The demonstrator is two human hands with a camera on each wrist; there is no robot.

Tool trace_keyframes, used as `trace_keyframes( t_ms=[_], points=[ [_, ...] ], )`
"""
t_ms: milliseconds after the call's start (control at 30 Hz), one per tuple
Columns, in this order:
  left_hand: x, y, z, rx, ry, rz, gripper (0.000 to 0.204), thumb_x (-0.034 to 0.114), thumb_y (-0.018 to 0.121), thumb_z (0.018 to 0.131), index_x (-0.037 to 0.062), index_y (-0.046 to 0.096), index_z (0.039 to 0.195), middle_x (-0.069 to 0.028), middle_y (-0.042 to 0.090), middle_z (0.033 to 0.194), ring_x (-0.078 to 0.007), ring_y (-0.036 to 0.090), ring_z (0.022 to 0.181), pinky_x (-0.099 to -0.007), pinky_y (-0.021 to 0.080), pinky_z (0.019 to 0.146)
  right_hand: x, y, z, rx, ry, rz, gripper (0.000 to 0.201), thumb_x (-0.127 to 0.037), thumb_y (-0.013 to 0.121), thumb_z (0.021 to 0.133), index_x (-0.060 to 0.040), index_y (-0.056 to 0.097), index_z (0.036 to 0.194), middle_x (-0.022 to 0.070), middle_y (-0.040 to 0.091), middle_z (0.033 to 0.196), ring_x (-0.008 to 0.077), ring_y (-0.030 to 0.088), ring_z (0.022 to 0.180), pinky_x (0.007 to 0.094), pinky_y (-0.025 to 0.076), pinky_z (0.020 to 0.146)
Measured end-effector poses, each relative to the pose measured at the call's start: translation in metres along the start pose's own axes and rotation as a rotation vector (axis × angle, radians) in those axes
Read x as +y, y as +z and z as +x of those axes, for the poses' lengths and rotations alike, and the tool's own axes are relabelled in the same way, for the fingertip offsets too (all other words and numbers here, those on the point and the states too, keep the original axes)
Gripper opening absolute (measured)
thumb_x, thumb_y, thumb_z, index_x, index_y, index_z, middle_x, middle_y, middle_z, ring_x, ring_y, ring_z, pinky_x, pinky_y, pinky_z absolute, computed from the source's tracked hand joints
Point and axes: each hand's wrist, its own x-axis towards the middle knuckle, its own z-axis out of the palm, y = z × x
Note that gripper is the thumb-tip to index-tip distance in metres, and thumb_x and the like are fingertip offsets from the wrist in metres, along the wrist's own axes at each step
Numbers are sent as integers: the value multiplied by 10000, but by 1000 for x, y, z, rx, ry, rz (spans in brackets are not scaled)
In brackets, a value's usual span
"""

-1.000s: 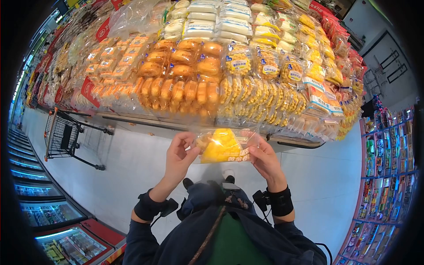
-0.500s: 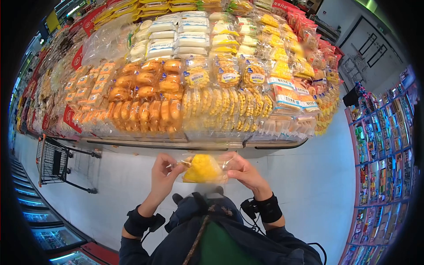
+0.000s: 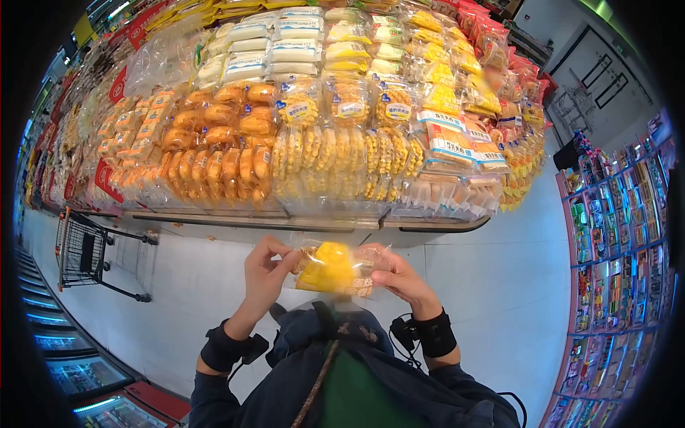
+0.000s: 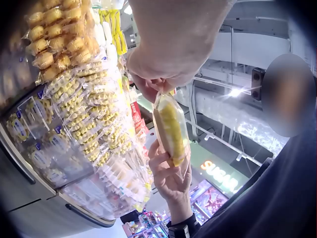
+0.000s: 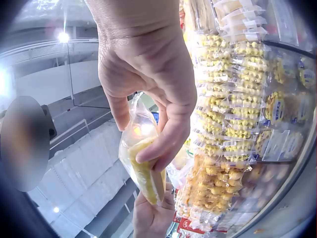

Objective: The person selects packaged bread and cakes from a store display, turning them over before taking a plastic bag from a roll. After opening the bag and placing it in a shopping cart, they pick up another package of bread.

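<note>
A clear plastic packet with a yellow pastry [image 3: 327, 267] inside is held up in front of the person's body, between both hands. My left hand [image 3: 265, 271] pinches its left end between thumb and fingers. At the other end, my right hand [image 3: 404, 278] grips the wrapper, thumb on the near side. From the left wrist, the packet [image 4: 172, 130] is seen edge-on, with the right hand [image 4: 171, 181] beyond it. In the right wrist view, thumb and fingers lie on opposite sides of the packet [image 5: 141, 166]; pale printing shows at its lower right in the head view.
A display stand full of packaged bakery goods spans the front, with round buns [image 3: 217, 114] and waffles [image 3: 349, 153] nearest. Its dark front rail [image 3: 242, 223] lies just beyond the hands. A shopping cart [image 3: 85, 250] stands left, freezers [image 3: 93, 371] lower left, shelving [image 3: 614, 285] right.
The head view has swung, so the stand appears farther left. Both hands keep hold of the packet, which now appears lower and farther left and has tilted between them.
</note>
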Motion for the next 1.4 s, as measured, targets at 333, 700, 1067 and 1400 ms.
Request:
trace_keyframes(
  t_ms=[333,700,1067,1400],
  points=[
    [-3,21,-9,11,33,-19,95,-19,553,820,-2,473,772,-36,451,774,-99,515,678,-209,463,553,-3,-16,-17,-19,21,-41,458,-149,567,829,-55,385,1239,27,447,1229,118,444,1084,273,392,884],
    [-1,33,-15,20,19,-87,96,-25,554,818,3,462,815,-47,456,772,-116,525,671,-226,479,540,-4,-21,-31,-23,24,-21,478,-174,559,841,-62,358,1260,34,441,1240,127,440,1094,268,414,855],
    [4,41,-16,27,-36,-89,98,-23,554,819,3,464,848,-47,499,752,-95,518,629,-211,455,543,-7,-19,-35,14,2,34,426,-141,537,844,-40,377,1225,61,495,1168,126,479,1052,268,407,869],
    [3,39,-18,-39,-51,-101,92,60,539,858,19,459,873,-29,493,756,-78,500,649,-203,428,582,-7,-20,-34,16,21,18,415,-138,532,847,-51,385,1226,59,499,1162,125,479,1048,271,402,871]
  ],
)
